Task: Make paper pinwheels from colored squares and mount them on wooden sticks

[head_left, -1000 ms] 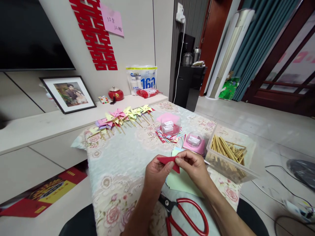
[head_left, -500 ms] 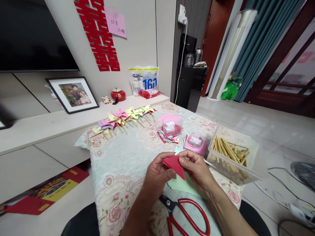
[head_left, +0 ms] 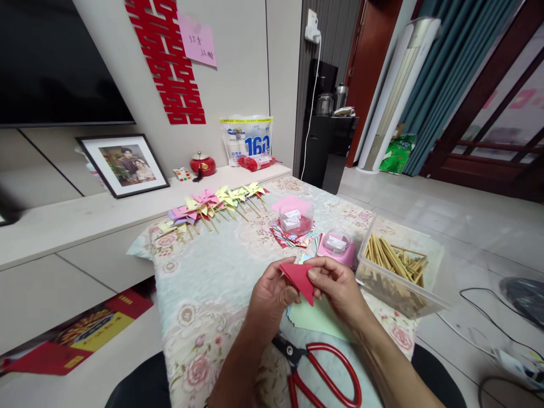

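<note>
A red sheet of paper, folded into a triangle, is held up between both hands above the table. My left hand grips its left side, thumb in front and fingers behind. My right hand pinches the upper right edge between thumb and fingers. Below the hands lies light green paper, partly covered by them. Scissors with red handles rest on the table close to my forearms, and the left wrist hides part of the blades.
Paper pinwheels on sticks lie at the table's back left. A clear bin of thin sticks stands right. Clear round containers sit on coloured paper in the middle. Behind are a picture frame and a red pot.
The folded red paper has turned slightly, its lower tip shifting left and up. Both hands keep hold of it. The whole view has shifted a little.
</note>
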{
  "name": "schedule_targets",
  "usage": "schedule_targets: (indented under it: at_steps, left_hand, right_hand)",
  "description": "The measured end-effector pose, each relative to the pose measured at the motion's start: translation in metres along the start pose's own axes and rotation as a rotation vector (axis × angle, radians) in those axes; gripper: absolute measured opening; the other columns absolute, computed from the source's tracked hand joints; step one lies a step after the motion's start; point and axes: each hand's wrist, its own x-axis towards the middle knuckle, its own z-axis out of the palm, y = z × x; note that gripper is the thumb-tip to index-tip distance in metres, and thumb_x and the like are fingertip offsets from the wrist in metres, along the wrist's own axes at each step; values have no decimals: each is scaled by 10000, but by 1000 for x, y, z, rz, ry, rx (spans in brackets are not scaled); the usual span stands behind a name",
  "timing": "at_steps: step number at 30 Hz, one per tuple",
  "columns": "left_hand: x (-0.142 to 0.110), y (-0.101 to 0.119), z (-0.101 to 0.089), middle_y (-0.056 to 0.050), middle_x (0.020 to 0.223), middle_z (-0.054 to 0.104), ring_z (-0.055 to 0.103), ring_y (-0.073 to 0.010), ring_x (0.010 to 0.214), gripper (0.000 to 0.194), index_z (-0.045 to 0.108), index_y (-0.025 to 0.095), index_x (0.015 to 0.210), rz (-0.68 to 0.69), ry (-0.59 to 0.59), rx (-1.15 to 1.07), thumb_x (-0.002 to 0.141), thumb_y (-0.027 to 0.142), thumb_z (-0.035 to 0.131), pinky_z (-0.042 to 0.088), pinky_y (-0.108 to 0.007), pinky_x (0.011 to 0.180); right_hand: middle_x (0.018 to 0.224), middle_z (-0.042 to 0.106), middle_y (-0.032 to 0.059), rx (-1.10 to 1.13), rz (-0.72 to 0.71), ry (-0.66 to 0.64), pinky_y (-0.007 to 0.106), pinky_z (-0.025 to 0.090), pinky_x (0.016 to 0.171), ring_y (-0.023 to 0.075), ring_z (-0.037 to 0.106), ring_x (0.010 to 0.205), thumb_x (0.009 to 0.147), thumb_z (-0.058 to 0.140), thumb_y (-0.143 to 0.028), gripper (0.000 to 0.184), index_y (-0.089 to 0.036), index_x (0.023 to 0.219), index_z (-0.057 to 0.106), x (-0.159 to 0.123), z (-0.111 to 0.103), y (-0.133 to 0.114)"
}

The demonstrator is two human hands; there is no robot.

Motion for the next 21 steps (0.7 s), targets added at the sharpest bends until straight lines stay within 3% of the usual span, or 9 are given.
schedule_targets:
  at_steps: [3, 8, 16, 18, 21]
  left_hand:
    - [2, -3, 3, -79, 882, 690, 586, -132, 668, 545, 659, 136, 1069, -37, 18, 45, 669, 452, 852, 466, -234, 577]
    - [4, -3, 7, -32, 721, 669, 516, -94, 566, 338, 695, 124, 905, -83, 138, 109, 734, 396, 802, 414, -220, 551]
    - [5, 1, 2, -13, 681, 653, 482, -78, 548, 297, 700, 114, 840, -87, 242, 93, 697, 341, 828, 385, -217, 546]
    - [7, 2, -3, -3, 683, 647, 505, -82, 562, 276, 675, 124, 835, -80, 304, 25, 710, 320, 824, 403, -220, 560]
    - [11, 5, -12, 32, 648, 615, 530, -84, 560, 310, 617, 148, 771, -70, 401, -144, 650, 278, 871, 422, -220, 552]
  right_hand:
    - [674, 663, -7, -93, -91, 50, 218, 441, 462, 92, 552, 471, 711, 833, -397, 334, -170, 930, 724, 0, 1, 3]
    - [651, 622, -19, -246, -214, 25, 230, 430, 509, 103, 545, 524, 800, 763, -355, 242, -178, 956, 712, -4, 4, 7]
    - [713, 618, -10, -440, -222, -22, 257, 443, 559, 135, 568, 579, 858, 696, -370, 234, -194, 1009, 664, -6, 1, 4]
    - [657, 593, -18, -595, -199, -62, 257, 424, 553, 141, 559, 567, 892, 644, -356, 156, -200, 886, 646, -13, 1, -6]
    - [665, 606, -11, -909, -153, -269, 256, 394, 568, 150, 557, 606, 906, 580, -253, 159, -211, 755, 607, -35, 5, -20]
